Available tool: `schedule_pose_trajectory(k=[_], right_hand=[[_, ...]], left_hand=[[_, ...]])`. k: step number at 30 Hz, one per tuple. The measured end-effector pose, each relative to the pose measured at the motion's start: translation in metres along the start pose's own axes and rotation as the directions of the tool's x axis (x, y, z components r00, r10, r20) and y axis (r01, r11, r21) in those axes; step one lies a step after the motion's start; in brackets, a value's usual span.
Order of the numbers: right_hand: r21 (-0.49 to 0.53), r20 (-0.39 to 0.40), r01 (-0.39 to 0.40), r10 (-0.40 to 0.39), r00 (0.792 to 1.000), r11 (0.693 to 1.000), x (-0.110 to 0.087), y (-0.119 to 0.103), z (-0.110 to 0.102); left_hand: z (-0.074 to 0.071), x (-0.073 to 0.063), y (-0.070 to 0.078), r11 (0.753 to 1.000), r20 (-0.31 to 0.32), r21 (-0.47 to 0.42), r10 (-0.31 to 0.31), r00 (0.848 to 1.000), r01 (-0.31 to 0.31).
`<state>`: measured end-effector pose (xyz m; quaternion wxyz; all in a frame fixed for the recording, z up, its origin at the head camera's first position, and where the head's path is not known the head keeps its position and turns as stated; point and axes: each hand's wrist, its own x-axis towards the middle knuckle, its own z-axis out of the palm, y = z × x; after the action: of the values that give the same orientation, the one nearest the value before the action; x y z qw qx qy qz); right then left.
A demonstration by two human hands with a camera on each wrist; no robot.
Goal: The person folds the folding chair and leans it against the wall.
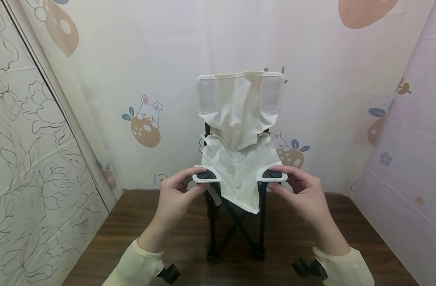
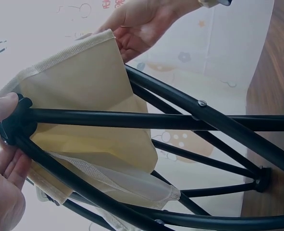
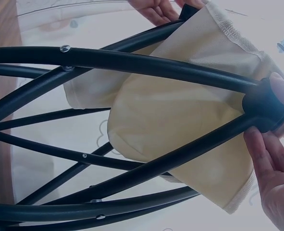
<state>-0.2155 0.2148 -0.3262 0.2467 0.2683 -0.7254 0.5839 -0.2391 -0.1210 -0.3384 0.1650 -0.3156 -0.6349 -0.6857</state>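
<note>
The left hand (image 1: 176,192) and right hand (image 1: 303,192), held apart, each pinch a front seat corner (image 1: 211,174) of a cream folding chair (image 1: 239,171) standing upright between them; its cloth backrest (image 1: 241,97) rises beyond the hands, its crossed black legs (image 1: 262,222) stand below them on a wooden table (image 1: 300,228), and a rabbit-patterned curtain (image 1: 132,59) hangs beyond both

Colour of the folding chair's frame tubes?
Black; the frame tubes show best in the left wrist view.
</note>
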Motion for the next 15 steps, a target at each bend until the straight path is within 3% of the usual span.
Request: schedule_pose_trajectory(k=[15], right_hand=[[-0.015,0.002,-0.006,0.006,1.0,1.0,0.0009,-0.0014,0.0018]], left_hand=[[-0.0001,0.0012,-0.0012,1.0,-0.003,-0.002,0.012,1.0,-0.013]])
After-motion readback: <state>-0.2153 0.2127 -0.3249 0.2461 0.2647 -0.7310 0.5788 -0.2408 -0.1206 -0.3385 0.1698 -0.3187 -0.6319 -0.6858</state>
